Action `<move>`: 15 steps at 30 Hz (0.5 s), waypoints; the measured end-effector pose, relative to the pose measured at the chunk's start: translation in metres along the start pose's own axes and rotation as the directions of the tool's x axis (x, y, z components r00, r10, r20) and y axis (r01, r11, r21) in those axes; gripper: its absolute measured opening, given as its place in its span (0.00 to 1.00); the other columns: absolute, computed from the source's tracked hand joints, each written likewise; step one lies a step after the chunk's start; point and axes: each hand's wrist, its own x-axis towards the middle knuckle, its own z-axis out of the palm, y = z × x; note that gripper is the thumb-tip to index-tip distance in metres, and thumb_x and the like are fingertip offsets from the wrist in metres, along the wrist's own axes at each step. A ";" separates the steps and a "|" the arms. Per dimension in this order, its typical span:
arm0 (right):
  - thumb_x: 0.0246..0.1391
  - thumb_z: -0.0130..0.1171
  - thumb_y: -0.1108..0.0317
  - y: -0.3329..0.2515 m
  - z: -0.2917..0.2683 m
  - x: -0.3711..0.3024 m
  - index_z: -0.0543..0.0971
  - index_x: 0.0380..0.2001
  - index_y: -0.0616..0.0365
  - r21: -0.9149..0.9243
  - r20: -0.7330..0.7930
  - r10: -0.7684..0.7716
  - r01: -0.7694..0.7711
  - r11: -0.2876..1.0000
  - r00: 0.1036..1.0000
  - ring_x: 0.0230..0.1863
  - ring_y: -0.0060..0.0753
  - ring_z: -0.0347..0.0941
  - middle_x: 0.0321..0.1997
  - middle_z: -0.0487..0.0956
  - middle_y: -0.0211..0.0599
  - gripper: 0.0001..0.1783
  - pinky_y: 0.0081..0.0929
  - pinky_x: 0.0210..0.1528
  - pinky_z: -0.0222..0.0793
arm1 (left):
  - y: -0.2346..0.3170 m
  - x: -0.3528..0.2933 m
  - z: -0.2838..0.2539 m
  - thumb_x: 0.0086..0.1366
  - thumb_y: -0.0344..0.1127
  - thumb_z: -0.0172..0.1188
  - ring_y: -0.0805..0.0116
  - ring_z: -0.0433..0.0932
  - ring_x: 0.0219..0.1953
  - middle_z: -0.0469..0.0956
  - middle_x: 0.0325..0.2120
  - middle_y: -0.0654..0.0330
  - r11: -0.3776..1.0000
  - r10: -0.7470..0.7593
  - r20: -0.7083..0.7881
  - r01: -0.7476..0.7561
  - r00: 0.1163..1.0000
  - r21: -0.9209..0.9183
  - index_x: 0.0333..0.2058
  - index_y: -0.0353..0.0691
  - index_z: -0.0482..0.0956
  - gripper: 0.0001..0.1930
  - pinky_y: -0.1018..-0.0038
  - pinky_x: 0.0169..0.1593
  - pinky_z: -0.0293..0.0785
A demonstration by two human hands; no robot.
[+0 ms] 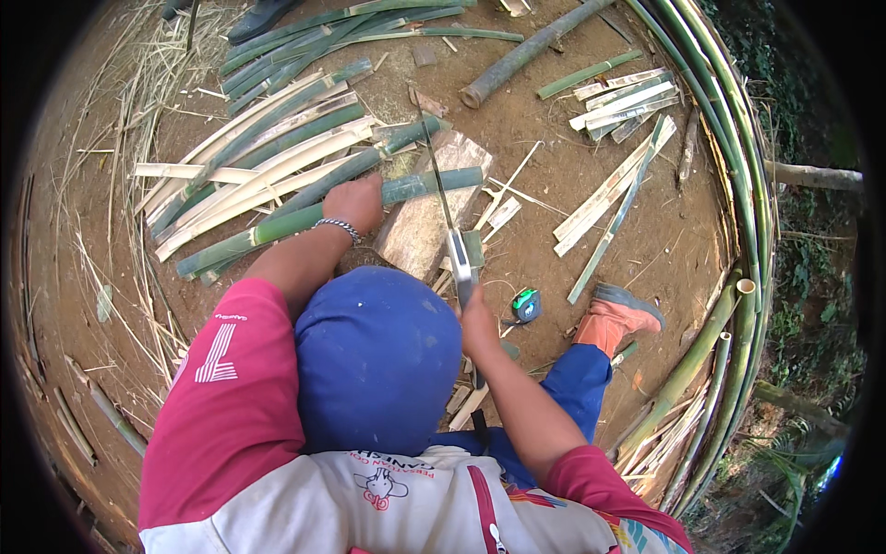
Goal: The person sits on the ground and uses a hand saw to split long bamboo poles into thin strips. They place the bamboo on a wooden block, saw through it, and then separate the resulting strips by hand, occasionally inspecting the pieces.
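Observation:
My left hand (354, 203) is closed on a green bamboo pole (258, 235), holding it down across a flat wooden block (413, 242). In my right hand (477, 325) is the handle of a handsaw (459, 254). Its long thin blade points away from me and crosses the bamboo near the right end, over the block. Whether the teeth have cut into it cannot be made out. Another bamboo length (406, 137) lies just beyond, its end also near the block. My bent knee (378, 355) in blue cloth rises between my arms.
Split bamboo strips (277, 171) are heaped at the left. A green-and-black tape measure (526, 306) lies right of the saw, near my orange boot (616, 319). Cut slats (628, 103) and a thick pole (531, 54) lie farther off. Long bamboo poles (738, 157) line the right side.

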 end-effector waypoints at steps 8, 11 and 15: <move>0.61 0.55 0.64 0.015 0.011 0.014 0.62 0.60 0.62 0.030 -0.020 -0.009 0.010 0.999 1.000 0.46 0.69 0.77 0.42 0.80 0.66 0.27 0.56 0.48 0.73 | 0.006 -0.004 -0.002 0.61 0.31 0.53 0.44 0.83 0.39 0.83 0.35 0.44 0.999 0.026 -0.027 -0.025 0.999 0.030 0.39 0.38 0.76 0.08 0.51 0.44 0.79; 0.62 0.56 0.63 -0.025 -0.008 0.042 0.62 0.61 0.62 0.040 0.010 -0.047 0.046 0.998 0.999 0.48 0.69 0.76 0.44 0.79 0.67 0.28 0.55 0.50 0.73 | 0.004 -0.003 0.002 0.61 0.31 0.53 0.44 0.83 0.39 0.83 0.36 0.44 1.000 0.006 -0.007 -0.006 1.000 0.021 0.39 0.38 0.75 0.08 0.51 0.44 0.79; 0.61 0.58 0.62 0.011 -0.012 0.017 0.63 0.61 0.62 0.081 -0.035 -0.070 0.073 0.994 0.997 0.50 0.68 0.76 0.47 0.79 0.65 0.29 0.54 0.52 0.72 | 0.001 -0.001 0.008 0.61 0.33 0.55 0.45 0.83 0.39 0.83 0.35 0.45 1.000 0.003 -0.032 -0.002 0.999 0.030 0.39 0.38 0.75 0.09 0.52 0.44 0.79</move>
